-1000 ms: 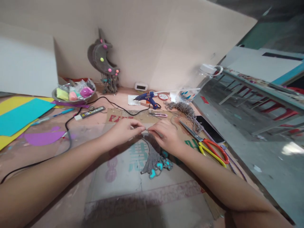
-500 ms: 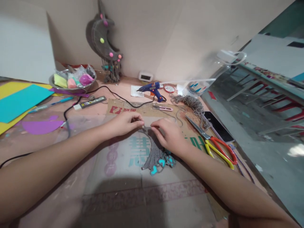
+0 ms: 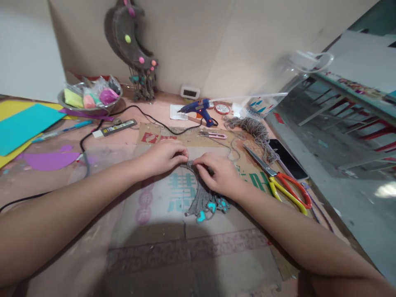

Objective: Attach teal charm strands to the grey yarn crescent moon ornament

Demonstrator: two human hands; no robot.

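Observation:
My left hand (image 3: 163, 157) and my right hand (image 3: 218, 173) meet over a flattened cardboard sheet (image 3: 161, 214). Both pinch the top of a grey yarn-wrapped crescent piece (image 3: 198, 198) that lies flat on the cardboard. Grey strings with turquoise shapes (image 3: 213, 206) hang from its lower end. The fingertips of both hands are pressed together on the piece's upper tip. My right palm covers part of the crescent.
Red and yellow scissors (image 3: 278, 179), a phone (image 3: 286, 159) and a bundle of grey yarn (image 3: 255, 132) lie to the right. A blue glue gun (image 3: 198, 109), pink snips (image 3: 213, 135), a bowl of clay packs (image 3: 89, 99), coloured paper (image 3: 24, 128) and a finished moon ornament (image 3: 130, 45) stand behind.
The view has tilted down and moved closer. My hands stay together on the piece's tip; my right fingers have shifted slightly along it.

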